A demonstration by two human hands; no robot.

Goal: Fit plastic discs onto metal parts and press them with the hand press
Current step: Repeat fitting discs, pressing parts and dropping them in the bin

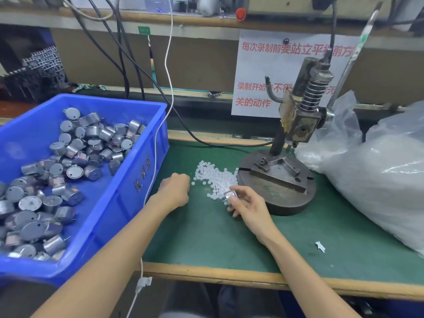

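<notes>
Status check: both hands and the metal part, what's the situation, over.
Right hand pinches one metal part by the disc pile. Left hand curled at pile's edge, contents hidden. No part on hand press, path clear.

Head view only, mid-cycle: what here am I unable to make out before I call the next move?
All in the head view:
- left hand: its back faces the camera, and curled fingers hide whether it holds one of the plastic discs.
- metal part in the right hand: blurred and half covered by fingers, so it is unclear whether a disc is fitted.
- plastic bag: cloudy film hides its contents.
- blue bin: cut off by the left edge.
</notes>
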